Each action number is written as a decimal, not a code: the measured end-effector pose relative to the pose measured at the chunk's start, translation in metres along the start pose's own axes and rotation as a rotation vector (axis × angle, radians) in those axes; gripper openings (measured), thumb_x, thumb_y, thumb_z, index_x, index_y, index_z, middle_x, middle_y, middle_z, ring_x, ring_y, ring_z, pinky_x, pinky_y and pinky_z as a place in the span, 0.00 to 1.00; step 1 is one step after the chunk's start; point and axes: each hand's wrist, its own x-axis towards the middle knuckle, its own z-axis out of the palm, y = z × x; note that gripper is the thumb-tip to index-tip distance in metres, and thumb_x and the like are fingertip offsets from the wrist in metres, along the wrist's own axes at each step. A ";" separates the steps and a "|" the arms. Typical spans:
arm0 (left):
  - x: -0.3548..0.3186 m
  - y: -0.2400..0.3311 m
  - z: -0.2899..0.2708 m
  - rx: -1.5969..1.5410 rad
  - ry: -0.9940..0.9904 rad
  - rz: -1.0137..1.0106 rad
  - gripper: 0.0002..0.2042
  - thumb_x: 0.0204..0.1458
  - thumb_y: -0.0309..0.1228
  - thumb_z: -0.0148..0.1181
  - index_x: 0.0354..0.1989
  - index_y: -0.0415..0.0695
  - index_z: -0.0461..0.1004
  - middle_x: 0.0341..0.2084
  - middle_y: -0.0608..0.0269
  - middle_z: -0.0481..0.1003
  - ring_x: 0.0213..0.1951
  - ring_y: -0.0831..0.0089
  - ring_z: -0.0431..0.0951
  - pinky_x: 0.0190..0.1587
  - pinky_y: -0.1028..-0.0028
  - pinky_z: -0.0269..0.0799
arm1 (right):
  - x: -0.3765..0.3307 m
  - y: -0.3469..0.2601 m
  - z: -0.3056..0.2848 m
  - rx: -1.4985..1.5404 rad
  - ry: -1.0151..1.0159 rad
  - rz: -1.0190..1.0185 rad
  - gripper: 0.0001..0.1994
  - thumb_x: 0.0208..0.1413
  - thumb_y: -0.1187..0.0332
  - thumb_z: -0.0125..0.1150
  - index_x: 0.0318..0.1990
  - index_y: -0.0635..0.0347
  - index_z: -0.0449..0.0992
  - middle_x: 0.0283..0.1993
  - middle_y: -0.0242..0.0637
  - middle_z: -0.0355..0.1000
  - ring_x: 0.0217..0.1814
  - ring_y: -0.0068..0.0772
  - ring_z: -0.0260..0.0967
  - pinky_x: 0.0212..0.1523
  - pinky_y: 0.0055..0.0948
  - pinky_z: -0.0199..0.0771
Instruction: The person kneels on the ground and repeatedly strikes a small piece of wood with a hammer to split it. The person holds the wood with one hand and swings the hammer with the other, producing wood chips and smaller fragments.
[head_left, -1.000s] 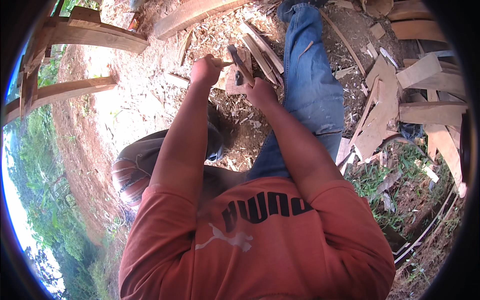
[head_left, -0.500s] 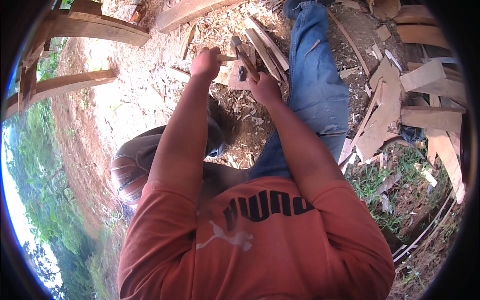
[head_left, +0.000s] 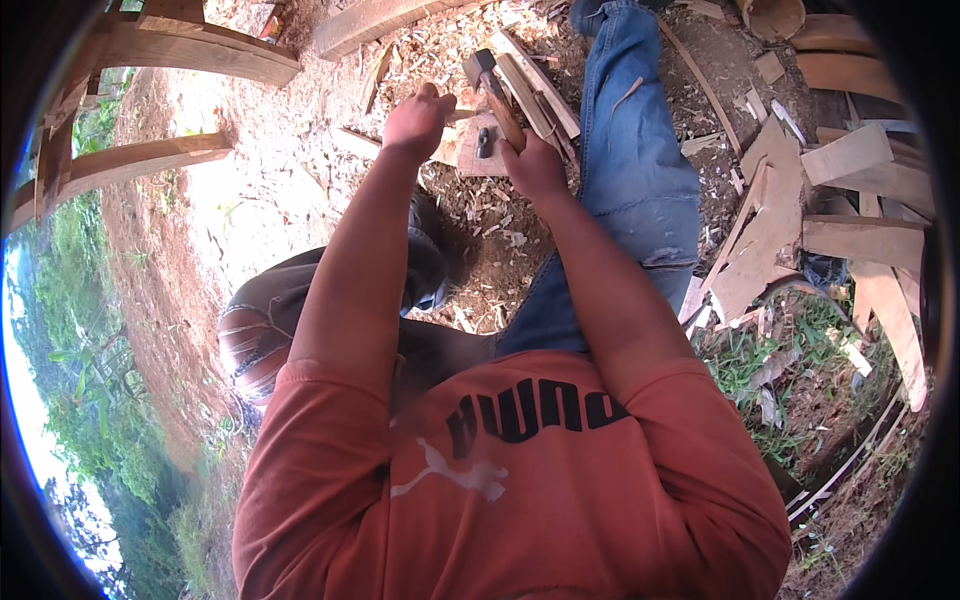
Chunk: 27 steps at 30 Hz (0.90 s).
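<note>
Apparent step: trimming — the right hand [head_left: 537,167] grips a hatchet-like tool [head_left: 502,108] by its wooden handle. The left hand [head_left: 416,122] is closed around a pale stick [head_left: 463,114] (near the wooden block [head_left: 470,159]). Any stroke calls for fingers held clear.

I am looking through the left fisheye camera worn on the person's head, which is facing steeply down. It is sitting close above the orange shirt [head_left: 560,490], which is filling the lower middle; the left hand [head_left: 413,124] and right hand [head_left: 538,166] are showing farther off, near the top. The wide lens is also taking in greenery [head_left: 125,430] at far left.
</note>
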 end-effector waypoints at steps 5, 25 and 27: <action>-0.001 -0.003 0.006 0.019 0.018 0.029 0.08 0.70 0.34 0.54 0.48 0.56 0.81 0.53 0.54 0.76 0.51 0.51 0.86 0.53 0.52 0.84 | 0.007 0.014 0.000 -0.133 -0.115 0.085 0.25 0.67 0.48 0.64 0.57 0.61 0.83 0.49 0.56 0.85 0.53 0.62 0.83 0.57 0.55 0.81; -0.003 -0.004 0.005 -0.034 0.051 0.016 0.08 0.69 0.34 0.54 0.45 0.54 0.81 0.49 0.53 0.78 0.48 0.50 0.86 0.50 0.52 0.82 | 0.006 -0.004 -0.004 -0.103 -0.001 0.027 0.21 0.66 0.52 0.65 0.56 0.59 0.83 0.49 0.54 0.84 0.56 0.58 0.83 0.58 0.54 0.82; -0.004 -0.004 0.006 -0.037 0.043 0.003 0.08 0.69 0.34 0.54 0.46 0.55 0.82 0.49 0.53 0.78 0.48 0.50 0.86 0.51 0.52 0.82 | 0.009 0.004 -0.003 -0.158 -0.074 0.036 0.22 0.66 0.51 0.65 0.56 0.59 0.83 0.51 0.53 0.85 0.56 0.57 0.84 0.58 0.54 0.83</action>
